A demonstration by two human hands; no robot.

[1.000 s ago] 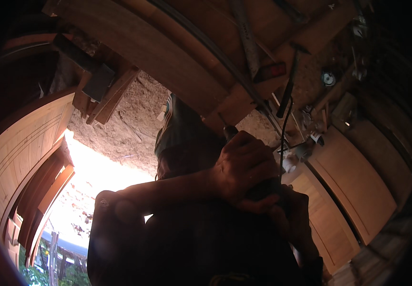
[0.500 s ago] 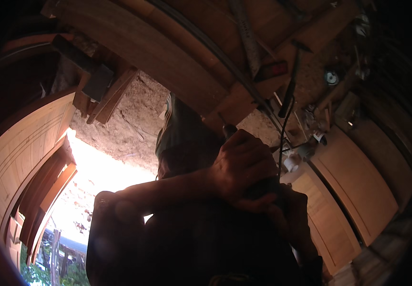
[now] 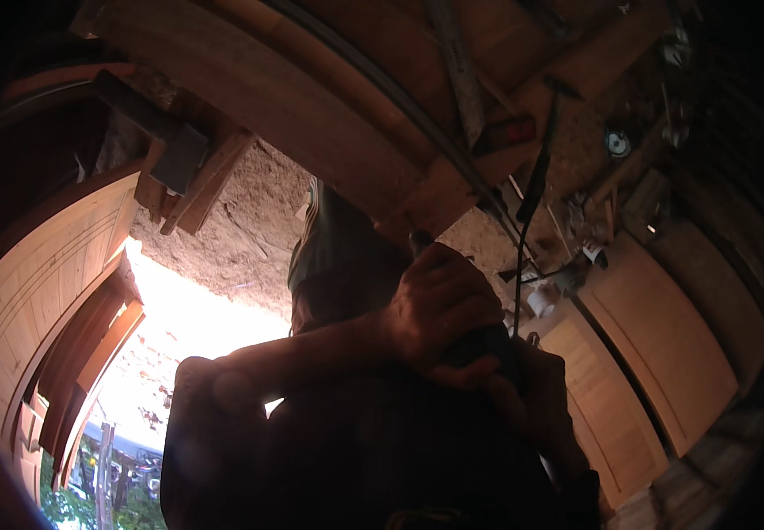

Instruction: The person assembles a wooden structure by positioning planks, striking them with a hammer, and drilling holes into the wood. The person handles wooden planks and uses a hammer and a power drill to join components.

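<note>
My left hand [image 3: 446,305] is closed over the front of a dark power tool that looks like a drill [image 3: 475,343]. Its narrow nose [image 3: 419,238] points away from me at the end of a reddish-brown wooden board [image 3: 435,199]. Whether the tip touches the wood is too dark to tell. My right hand [image 3: 532,389] lies in shadow, wrapped round the rear of the tool. A black cord [image 3: 520,274] runs up beside the tool.
A hammer [image 3: 547,146] and a long level-like bar [image 3: 459,79] lie on the boards ahead. At the left, a mallet-like tool [image 3: 178,159] rests on wood pieces above a pale panelled door [image 3: 46,291]. More wooden panels [image 3: 607,389] stand right. A shiny disc [image 3: 618,144] lies far right.
Both hands and the tool have shifted very slightly left and toward the board. Less of the thin bit shows ahead of the nose. Both grips stay the same.
</note>
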